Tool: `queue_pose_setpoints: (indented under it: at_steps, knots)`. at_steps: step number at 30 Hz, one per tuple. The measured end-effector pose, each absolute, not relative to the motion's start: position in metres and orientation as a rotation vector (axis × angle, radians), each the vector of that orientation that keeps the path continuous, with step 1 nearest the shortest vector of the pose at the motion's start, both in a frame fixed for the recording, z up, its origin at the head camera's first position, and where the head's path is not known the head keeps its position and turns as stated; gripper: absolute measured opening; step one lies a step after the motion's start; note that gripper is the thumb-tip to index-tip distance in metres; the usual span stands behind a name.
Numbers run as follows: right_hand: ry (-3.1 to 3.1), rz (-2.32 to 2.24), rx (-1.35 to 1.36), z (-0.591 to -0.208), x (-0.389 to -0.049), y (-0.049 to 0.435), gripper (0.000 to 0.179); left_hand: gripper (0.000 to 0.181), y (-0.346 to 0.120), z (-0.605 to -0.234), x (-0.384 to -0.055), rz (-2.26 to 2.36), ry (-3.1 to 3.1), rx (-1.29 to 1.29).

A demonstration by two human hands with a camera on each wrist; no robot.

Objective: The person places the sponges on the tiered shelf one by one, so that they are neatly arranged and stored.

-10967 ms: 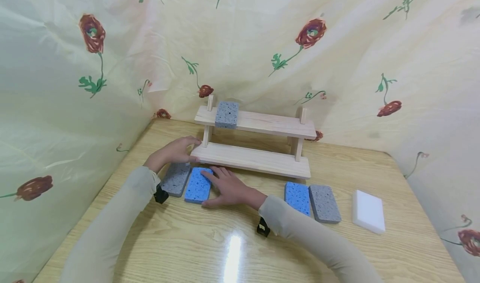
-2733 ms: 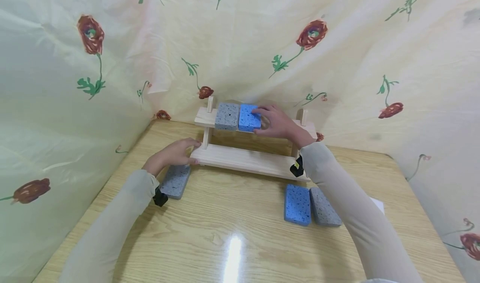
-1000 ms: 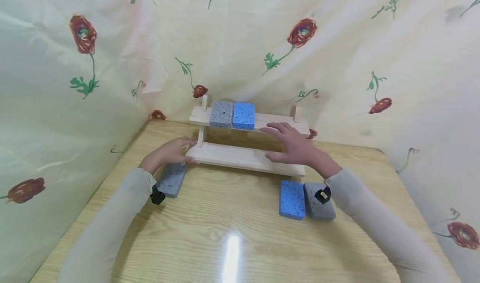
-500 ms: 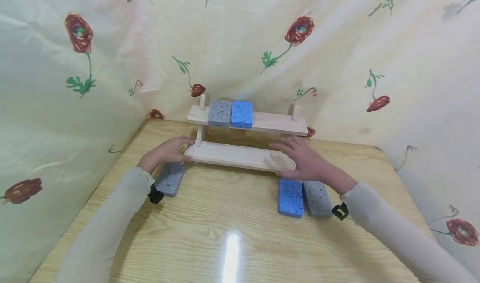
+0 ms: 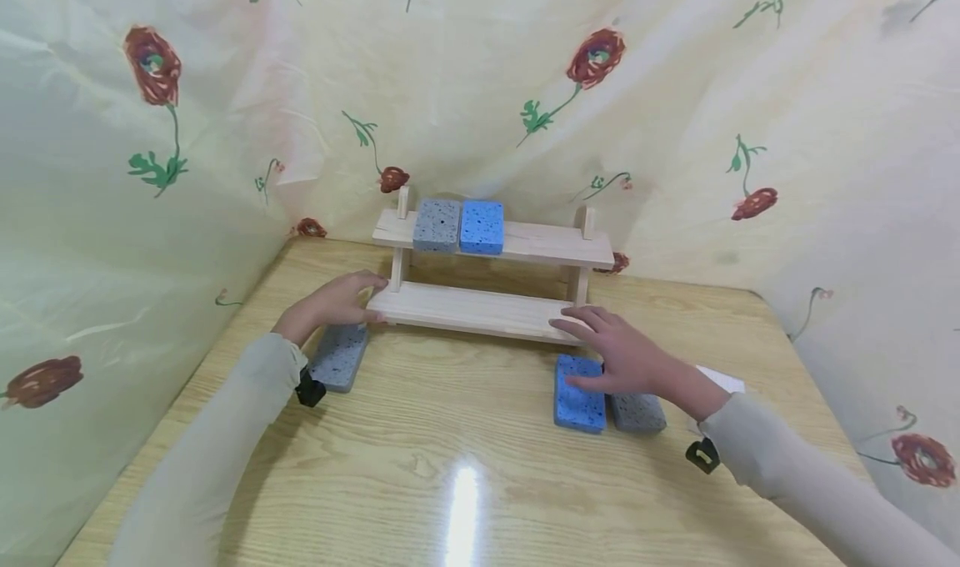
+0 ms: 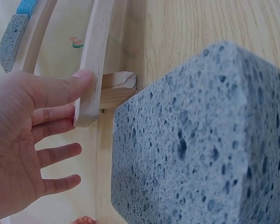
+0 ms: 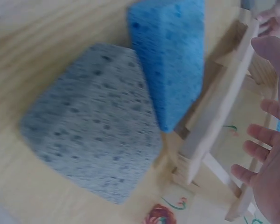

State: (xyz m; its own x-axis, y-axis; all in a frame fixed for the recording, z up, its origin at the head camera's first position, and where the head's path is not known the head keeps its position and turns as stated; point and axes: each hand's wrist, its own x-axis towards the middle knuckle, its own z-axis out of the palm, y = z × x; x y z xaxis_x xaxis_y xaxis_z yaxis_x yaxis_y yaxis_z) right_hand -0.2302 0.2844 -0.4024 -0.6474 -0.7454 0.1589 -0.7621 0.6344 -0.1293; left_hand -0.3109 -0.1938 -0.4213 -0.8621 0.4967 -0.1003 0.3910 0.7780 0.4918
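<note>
Head view: your right hand spreads wide, apparently above the blue porous rectangular sponge, at five o'clock from the two-tier pale wooden shelf. Left wrist view: your left hand pinches the lower board; best hold it steady. Right wrist view: a grey porous rectangular sponge crowds the blue one at eight o'clock, so gripping the blue's short ends looks safest.

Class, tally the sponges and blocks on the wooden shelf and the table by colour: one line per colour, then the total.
Grey sponges: 3
Blue sponges: 2
White block, partly hidden: 1
Total: 6
</note>
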Motion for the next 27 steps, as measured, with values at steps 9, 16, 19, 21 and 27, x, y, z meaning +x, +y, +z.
queue_pose_setpoints:
  at_steps: [9,16,19,21,27]
  knots:
    - [-2.865,0.283,1.27,-0.418,-0.214,0.287,0.085,0.068,-0.193,-0.422,-0.311,0.671,2.759,0.696]
    - [-2.847,0.257,1.285,-0.424,-0.205,0.289,0.086,0.066,-0.192,-0.421,-0.309,0.678,2.754,0.689]
    - [-2.844,0.25,1.28,-0.426,-0.202,0.291,0.086,0.067,-0.192,-0.421,-0.309,0.68,2.75,0.685]
    - [-2.86,0.242,1.263,-0.427,-0.2,0.293,0.086,0.067,-0.192,-0.421,-0.309,0.679,2.748,0.682]
    - [-2.905,0.253,1.213,-0.431,-0.197,0.302,0.089,0.067,-0.193,-0.422,-0.311,0.678,2.747,0.687]
